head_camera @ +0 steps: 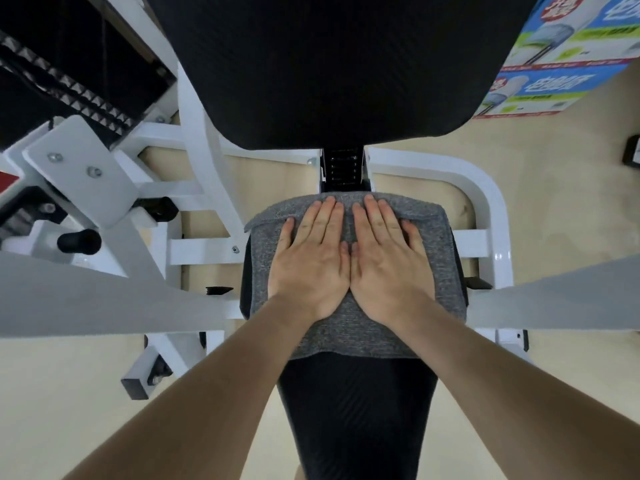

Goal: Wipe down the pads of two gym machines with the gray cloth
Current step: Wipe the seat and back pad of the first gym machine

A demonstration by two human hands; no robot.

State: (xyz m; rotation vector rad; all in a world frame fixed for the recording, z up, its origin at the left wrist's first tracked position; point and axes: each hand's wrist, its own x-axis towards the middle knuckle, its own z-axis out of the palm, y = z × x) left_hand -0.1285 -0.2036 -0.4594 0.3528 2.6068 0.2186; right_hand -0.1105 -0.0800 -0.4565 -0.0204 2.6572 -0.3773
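Observation:
The gray cloth [436,271] lies spread over the far end of the black seat pad [353,410] of a white gym machine. My left hand [310,261] and my right hand [389,261] press flat on the cloth, side by side, thumbs touching, fingers pointing away from me. Neither hand grips the cloth; the palms rest on top. The large black back pad [329,64] rises beyond the seat, bare. The cloth hides the seat's far half.
The white machine frame [485,202] curves around the seat on both sides. A weight stack and a black knob [79,241] are at the left. Two grey arms cross left and right of my forearms. Printed boxes [554,57] stand on the beige floor at upper right.

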